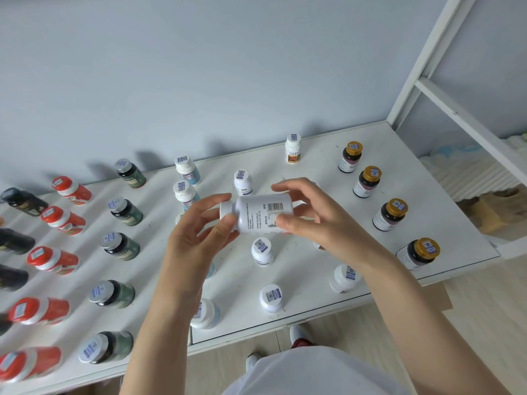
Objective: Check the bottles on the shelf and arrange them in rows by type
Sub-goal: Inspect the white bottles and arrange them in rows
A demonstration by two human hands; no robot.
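A white bottle (261, 212) lies on its side in the air above the white shelf (328, 283), its barcode label facing up. My left hand (196, 232) pinches its cap end and my right hand (310, 218) grips its base end. On the shelf stand rows of bottles: red ones (52, 259) at the left, dark green ones with silver caps (119, 246), white ones with blue labels (186, 170), plain white ones (262, 252), and dark ones with gold caps (389, 214) at the right.
A single white bottle with a brown label (293, 148) stands at the back by the wall. Black bottles (24, 201) sit at the far left edge. A white shelf frame (427, 89) rises at the right. My shoes (299, 336) show below the shelf's front edge.
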